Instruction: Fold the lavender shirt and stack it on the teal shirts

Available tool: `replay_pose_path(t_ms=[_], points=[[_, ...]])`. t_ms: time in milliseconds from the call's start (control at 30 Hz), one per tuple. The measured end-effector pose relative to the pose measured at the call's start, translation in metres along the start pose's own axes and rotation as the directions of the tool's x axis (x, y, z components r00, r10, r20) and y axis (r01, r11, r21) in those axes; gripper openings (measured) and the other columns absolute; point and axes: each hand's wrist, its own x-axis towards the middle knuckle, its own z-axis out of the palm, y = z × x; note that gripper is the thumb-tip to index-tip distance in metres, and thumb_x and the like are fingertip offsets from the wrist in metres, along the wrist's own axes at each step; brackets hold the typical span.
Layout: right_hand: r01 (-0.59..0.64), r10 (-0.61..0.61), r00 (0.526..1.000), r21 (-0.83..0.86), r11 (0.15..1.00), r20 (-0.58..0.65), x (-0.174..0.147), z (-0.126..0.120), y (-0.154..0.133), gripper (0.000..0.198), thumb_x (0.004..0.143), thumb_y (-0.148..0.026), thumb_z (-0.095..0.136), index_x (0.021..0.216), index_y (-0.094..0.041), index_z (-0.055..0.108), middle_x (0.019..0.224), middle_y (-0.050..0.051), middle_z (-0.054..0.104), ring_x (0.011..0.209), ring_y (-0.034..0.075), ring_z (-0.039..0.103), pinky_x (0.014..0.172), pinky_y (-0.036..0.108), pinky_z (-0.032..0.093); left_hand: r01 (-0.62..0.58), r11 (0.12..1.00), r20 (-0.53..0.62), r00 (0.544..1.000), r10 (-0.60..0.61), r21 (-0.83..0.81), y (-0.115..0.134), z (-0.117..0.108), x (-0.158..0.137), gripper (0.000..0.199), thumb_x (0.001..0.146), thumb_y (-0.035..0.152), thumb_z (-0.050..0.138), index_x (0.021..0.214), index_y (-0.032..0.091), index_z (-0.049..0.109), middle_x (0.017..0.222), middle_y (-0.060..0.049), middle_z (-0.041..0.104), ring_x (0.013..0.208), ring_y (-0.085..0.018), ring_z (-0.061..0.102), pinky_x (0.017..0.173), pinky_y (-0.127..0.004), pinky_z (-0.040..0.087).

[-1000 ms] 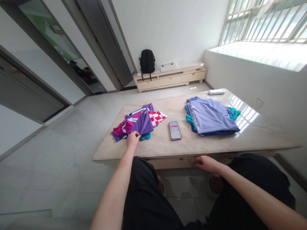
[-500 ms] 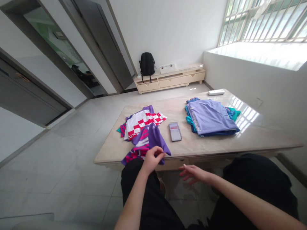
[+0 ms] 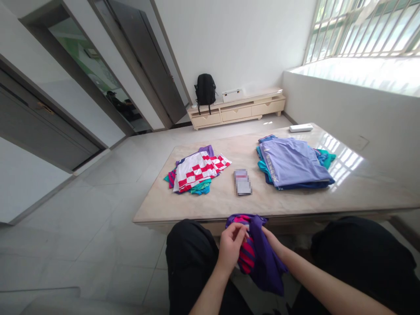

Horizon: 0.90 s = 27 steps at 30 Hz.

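We hold a crumpled purple garment with pink and blue stripes [image 3: 254,253] in front of us, below the near edge of the pale marble-topped table [image 3: 295,203] and between our black-clad knees. Our left hand [image 3: 231,247] grips its left side, fingers curled and thumb pinched onto the cloth. Our right hand [image 3: 272,240] is mostly hidden behind the fabric; it touches the garment from the right, but we cannot tell how its fingers are set.

On the table to the left lies a loose pile of clothes topped by a red-and-white checked shirt [image 3: 197,168]. To the right sits a stack topped by a folded lavender garment [image 3: 293,162] over teal and blue pieces. Between the two piles lies a small blurred rectangular item [image 3: 243,181]. A white remote-shaped object [image 3: 301,127] rests at the far right corner of the table. Against the back wall, a black backpack [image 3: 205,89] stands on a low cream cabinet [image 3: 239,111].
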Motion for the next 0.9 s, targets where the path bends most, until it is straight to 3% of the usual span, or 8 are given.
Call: replay_pose_path(t_ms=[100, 233, 400, 567, 733, 900], points=[[0.044, -0.044, 0.999, -0.077, 0.996, 0.002, 0.001, 0.004, 0.003, 0.069, 0.091, -0.072, 0.038, 0.118, -0.017, 0.069, 0.114, 0.016, 0.076, 0.111, 0.033, 0.072, 0.102, 0.047, 0.054, 0.002, 0.997, -0.102, 0.995, 0.006, 0.074, -0.013, -0.002, 0.01, 0.028, 0.092, 0.044, 0.066, 0.104, 0.019, 0.073, 0.101, -0.01, 0.073, 0.088, -0.023, 0.066, 0.076, -0.03, 0.051], [0.123, -0.144, 0.989, -0.333, 0.935, -0.041, 0.002, 0.004, 0.012, 0.058, 0.089, -0.064, 0.054, 0.121, -0.017, 0.067, 0.12, 0.014, 0.074, 0.115, 0.035, 0.068, 0.105, 0.049, 0.049, 0.006, 0.992, -0.02, 1.0, -0.004, 0.127, -0.024, 0.005, 0.008, 0.028, 0.086, 0.036, 0.073, 0.109, 0.021, 0.075, 0.114, -0.011, 0.072, 0.101, -0.026, 0.066, 0.077, -0.031, 0.05], [0.133, -0.165, 0.986, -0.669, 0.731, 0.017, -0.003, -0.004, 0.02, 0.028, 0.084, -0.036, 0.072, 0.102, -0.015, 0.071, 0.107, 0.012, 0.074, 0.106, 0.03, 0.067, 0.103, 0.05, 0.047, 0.01, 0.988, 0.008, 1.0, -0.011, 0.151, -0.027, 0.012, 0.003, 0.008, 0.074, 0.018, 0.077, 0.081, 0.021, 0.076, 0.09, -0.005, 0.071, 0.087, -0.023, 0.063, 0.081, -0.032, 0.045], [0.14, -0.086, 0.99, -0.783, 0.606, 0.11, -0.008, -0.015, 0.021, 0.018, 0.088, -0.028, 0.07, 0.101, -0.015, 0.071, 0.107, 0.009, 0.073, 0.104, 0.025, 0.067, 0.104, 0.049, 0.047, 0.065, 0.997, 0.004, 0.998, -0.065, 0.028, -0.028, 0.013, 0.003, 0.011, 0.074, 0.021, 0.079, 0.069, 0.018, 0.069, 0.069, 0.0, 0.065, 0.069, -0.018, 0.056, 0.07, -0.028, 0.04], [0.168, -0.057, 0.983, -0.749, 0.64, 0.173, -0.009, -0.032, 0.008, 0.035, 0.09, -0.04, 0.064, 0.116, -0.017, 0.073, 0.12, 0.01, 0.073, 0.111, 0.03, 0.065, 0.107, 0.047, 0.047, 0.143, 0.955, 0.047, 0.99, -0.135, -0.26, -0.026, 0.014, 0.005, 0.034, 0.073, 0.042, 0.087, 0.074, 0.016, 0.065, 0.067, 0.001, 0.063, 0.065, -0.014, 0.053, 0.066, -0.025, 0.04], [0.2, -0.133, 0.979, -0.646, 0.737, 0.152, -0.006, -0.057, -0.023, 0.053, 0.087, -0.063, 0.064, 0.115, -0.019, 0.073, 0.125, 0.008, 0.072, 0.117, 0.031, 0.062, 0.111, 0.045, 0.043, 0.211, 0.818, 0.127, 0.977, -0.169, -0.535, -0.018, 0.007, 0.005, 0.039, 0.074, 0.05, 0.086, 0.088, 0.018, 0.068, 0.079, -0.001, 0.068, 0.067, -0.013, 0.059, 0.068, -0.025, 0.046]])
